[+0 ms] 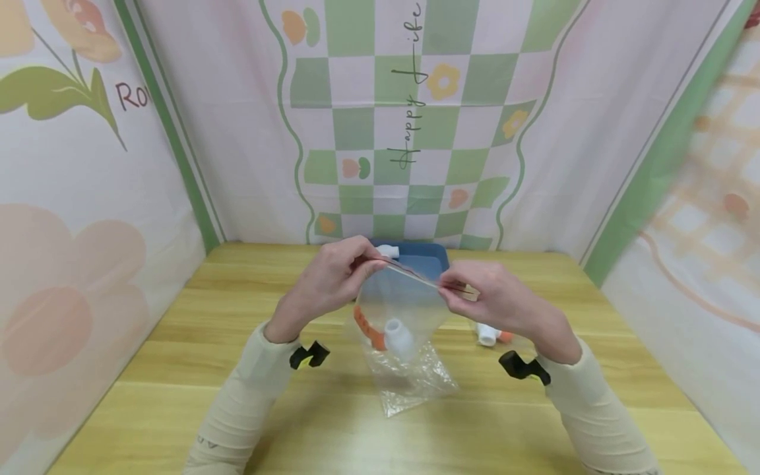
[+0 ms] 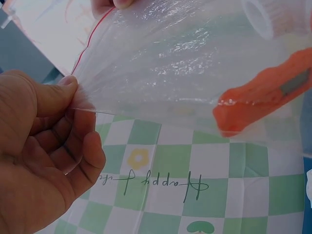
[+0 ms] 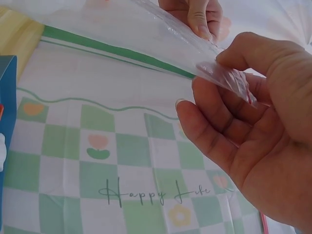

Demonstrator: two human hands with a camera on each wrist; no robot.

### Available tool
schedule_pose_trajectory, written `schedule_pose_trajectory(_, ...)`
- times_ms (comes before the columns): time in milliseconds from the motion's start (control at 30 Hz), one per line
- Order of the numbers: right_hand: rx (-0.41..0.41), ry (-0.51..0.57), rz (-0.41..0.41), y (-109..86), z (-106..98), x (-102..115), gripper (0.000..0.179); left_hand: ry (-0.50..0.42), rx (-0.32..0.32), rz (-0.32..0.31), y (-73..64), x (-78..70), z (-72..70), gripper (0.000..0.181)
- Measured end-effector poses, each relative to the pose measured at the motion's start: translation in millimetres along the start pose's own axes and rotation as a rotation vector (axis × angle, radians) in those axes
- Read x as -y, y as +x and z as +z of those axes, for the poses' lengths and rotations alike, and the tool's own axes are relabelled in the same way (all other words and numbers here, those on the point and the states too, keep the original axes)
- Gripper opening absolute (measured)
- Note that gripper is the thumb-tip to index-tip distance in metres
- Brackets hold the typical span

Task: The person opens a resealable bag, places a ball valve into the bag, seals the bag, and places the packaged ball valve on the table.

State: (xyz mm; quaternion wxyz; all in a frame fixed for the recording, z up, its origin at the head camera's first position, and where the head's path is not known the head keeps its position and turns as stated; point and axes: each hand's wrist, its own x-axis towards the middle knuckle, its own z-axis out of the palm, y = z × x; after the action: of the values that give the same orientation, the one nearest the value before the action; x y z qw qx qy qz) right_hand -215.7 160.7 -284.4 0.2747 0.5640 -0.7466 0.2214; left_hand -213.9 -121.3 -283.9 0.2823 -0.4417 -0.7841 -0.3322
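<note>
My left hand point(image 1: 326, 277) pinches one top corner of a clear zip-lock bag point(image 2: 165, 63), between thumb and forefinger. At the opposite end of its red-lined zip edge, my right hand point(image 1: 499, 300) pinches the bag too, its other fingers loosely bent below. The bag hangs from both hands above the table, its mouth edge stretched in a line. Inside lie a white plastic piece with a round open neck point(image 1: 399, 340) and a long orange piece with a grey inset point(image 2: 258, 97). Another crinkled clear bag point(image 1: 415, 389) shows beneath it on the table.
A blue tray point(image 1: 436, 254) stands at the back of the wooden table point(image 1: 237, 303), partly hidden behind the bag, with a white piece point(image 1: 388, 251) in it. Under my right hand lie a white fitting point(image 1: 488, 335) and something orange point(image 1: 506, 336). Printed cloth point(image 1: 410, 132) hangs around the table.
</note>
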Motion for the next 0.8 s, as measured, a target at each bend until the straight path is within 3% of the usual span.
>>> schedule_pose_trajectory(367, -0.008, 0.036, 0.002, -7.8, -3.8, -2.3, 0.014, 0.008, -0.013, -0.020, -2.7, 2.8, -1.1, 0.007)
schedule_pose_trajectory(600, -0.013, 0.071, -0.005, -11.3, -7.4, -4.2, 0.004, 0.021, -0.022, -0.040, -4.3, 3.4, -2.9, 0.007)
schedule_pose_trajectory(800, -0.022, 0.096, -0.013, -14.5, -11.8, -7.7, 0.026, 0.015, -0.035, -0.031, -1.8, 2.6, -3.5, 0.007)
